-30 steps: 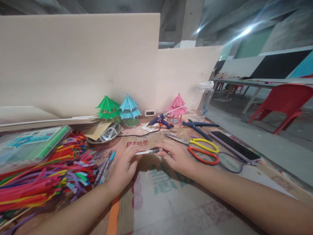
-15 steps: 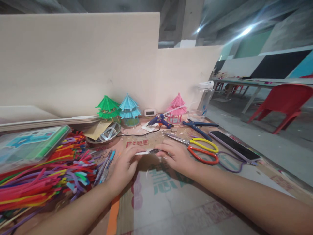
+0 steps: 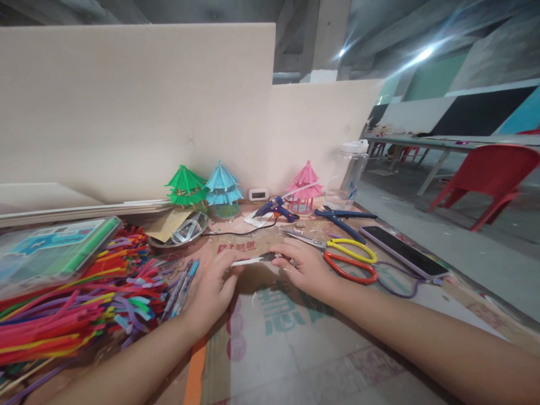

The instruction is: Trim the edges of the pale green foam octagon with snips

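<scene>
My left hand (image 3: 216, 284) and my right hand (image 3: 304, 266) meet over the cardboard-covered table (image 3: 295, 349). Between them they pinch a thin white stick (image 3: 247, 261), the left at its left end. The right hand's fingers close on a small dark tool (image 3: 268, 257) at the stick's right end; I cannot make out what kind. Red and yellow-handled scissors (image 3: 341, 259) lie just right of my right hand. A heap of coloured pipe cleaners (image 3: 84, 298) lies left of my left hand.
Green (image 3: 185, 187), blue (image 3: 223, 188) and pink (image 3: 304, 185) paper pavilions stand by the back board. A blue glue gun (image 3: 276, 208), blue pliers (image 3: 343, 218), a phone (image 3: 403, 251), a clear bottle (image 3: 352, 169), a metal dish (image 3: 183, 232) and pens (image 3: 182, 287) lie around. A red chair (image 3: 485, 174) stands right.
Both hands have stayed almost in place; the stick and the dark tool have tilted slightly, the right end a little higher than before.
</scene>
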Demonstrator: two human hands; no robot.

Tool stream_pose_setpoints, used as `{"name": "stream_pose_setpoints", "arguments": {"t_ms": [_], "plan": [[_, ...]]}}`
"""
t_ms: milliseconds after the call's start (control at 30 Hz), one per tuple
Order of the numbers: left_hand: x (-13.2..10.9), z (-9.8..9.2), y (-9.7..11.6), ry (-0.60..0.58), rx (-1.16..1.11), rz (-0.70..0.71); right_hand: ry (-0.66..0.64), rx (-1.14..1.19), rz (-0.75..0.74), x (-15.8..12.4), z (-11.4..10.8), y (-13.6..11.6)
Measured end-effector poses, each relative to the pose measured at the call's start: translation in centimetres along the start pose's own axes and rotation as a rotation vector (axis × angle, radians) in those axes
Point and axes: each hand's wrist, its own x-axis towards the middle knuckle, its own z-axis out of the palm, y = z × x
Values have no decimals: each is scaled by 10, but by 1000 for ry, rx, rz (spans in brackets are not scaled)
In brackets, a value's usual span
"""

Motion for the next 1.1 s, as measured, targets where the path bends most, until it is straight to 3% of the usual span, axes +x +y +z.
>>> {"name": "stream_pose_setpoints", "arguments": {"t_ms": [233, 533, 767, 1100], "plan": [[0, 0, -2, 0, -1, 55, -30, -4, -36, 2, -3, -5], [0, 2, -2, 7, -12, 25, -80, 4, -20, 2, -4, -2], [0, 0, -1, 8, -10, 23, 3, 13, -25, 1, -1, -2], [0, 0, 0, -13, 15, 62, -6, -26, -77, 1, -1, -6]]}}
